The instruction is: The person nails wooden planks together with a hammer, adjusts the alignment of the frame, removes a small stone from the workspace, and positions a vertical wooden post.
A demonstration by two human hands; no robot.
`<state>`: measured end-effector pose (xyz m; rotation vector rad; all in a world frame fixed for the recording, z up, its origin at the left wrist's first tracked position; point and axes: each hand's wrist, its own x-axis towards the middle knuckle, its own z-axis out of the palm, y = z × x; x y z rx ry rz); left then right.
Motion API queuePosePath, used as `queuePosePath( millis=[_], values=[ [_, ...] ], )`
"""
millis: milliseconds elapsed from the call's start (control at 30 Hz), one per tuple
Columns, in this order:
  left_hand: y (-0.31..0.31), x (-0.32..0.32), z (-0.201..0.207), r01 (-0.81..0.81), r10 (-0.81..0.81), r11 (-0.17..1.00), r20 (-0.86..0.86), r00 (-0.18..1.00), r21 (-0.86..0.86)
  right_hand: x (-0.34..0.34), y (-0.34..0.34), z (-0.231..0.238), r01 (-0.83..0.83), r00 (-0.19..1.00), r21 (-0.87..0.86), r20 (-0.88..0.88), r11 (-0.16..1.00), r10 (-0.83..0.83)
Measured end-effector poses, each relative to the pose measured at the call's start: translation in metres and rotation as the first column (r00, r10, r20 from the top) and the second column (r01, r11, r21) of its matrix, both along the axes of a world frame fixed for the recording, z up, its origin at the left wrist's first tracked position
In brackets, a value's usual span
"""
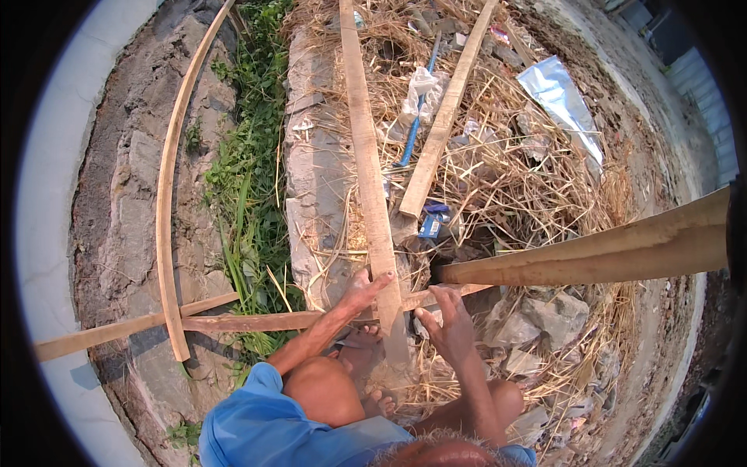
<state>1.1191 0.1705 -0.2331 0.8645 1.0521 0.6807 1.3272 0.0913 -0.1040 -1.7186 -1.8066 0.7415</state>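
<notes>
A long, flat wooden plank (366, 148) runs away from me and lies across a narrower wooden crosspiece (253, 321). My left hand (362, 292) is closed on the plank's left edge near the crossing, a finger or thumb over its top face. To the right of the plank, my right hand (450, 319) has its thumb and bent forefinger at the two edges of the crosspiece. Its other fingers are partly hidden. My bare feet and bent knees are close to the plank's near end.
Another plank (445, 117) and a blue-handled tool (412, 132) lie on straw and rubble ahead. An upright post (591, 257) rises at right. A long strip of wood (166, 202) crosses the left side. Green plants (249, 156) grow beside a concrete ledge (302, 156); silver sheeting (560, 93) lies at far right.
</notes>
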Motion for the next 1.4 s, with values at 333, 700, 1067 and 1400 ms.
queuePosePath(
  millis=[333, 700, 1067, 1400],
  values=[
    [0.028, 0.098, 0.029, 0.283, -0.297, 0.950, 0.101, 0.950, 0.133, 0.036, -0.088, 0.005, 0.321, 0.947, -0.166, 0.052, 0.932, -0.317],
    [0.045, 0.134, -0.053, 0.378, -0.238, 0.921, -0.627, 0.742, 0.098, 0.079, -0.100, -0.044, 0.372, 0.912, -0.241, 0.275, 0.896, -0.305],
    [0.034, 0.155, -0.086, 0.341, -0.060, 0.888, -0.659, 0.750, 0.307, 0.082, -0.101, -0.156, 0.447, 0.876, -0.287, 0.332, 0.847, -0.350],
    [0.090, 0.199, -0.097, 0.416, -0.092, 0.820, -0.627, 0.773, 0.393, 0.146, -0.059, -0.209, 0.375, 0.684, -0.546, -0.383, 0.749, -0.621]
  ],
)
